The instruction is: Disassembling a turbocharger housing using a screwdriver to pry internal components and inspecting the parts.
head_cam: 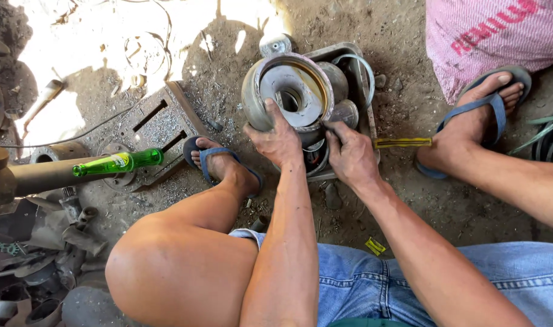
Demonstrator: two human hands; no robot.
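Left hand is clamped on the lower rim of the drum, a heavy round metal part tilted up on edge, its hollow face towards the person. Right hand is closed around a yellow-handled tool, working its tip in at the drum's lower right edge. The drum sits in a metal tray on the dirt floor, between the person's sandalled feet. A green bottle lies off to the left, beside a slotted plate. A pink sack sits top right.
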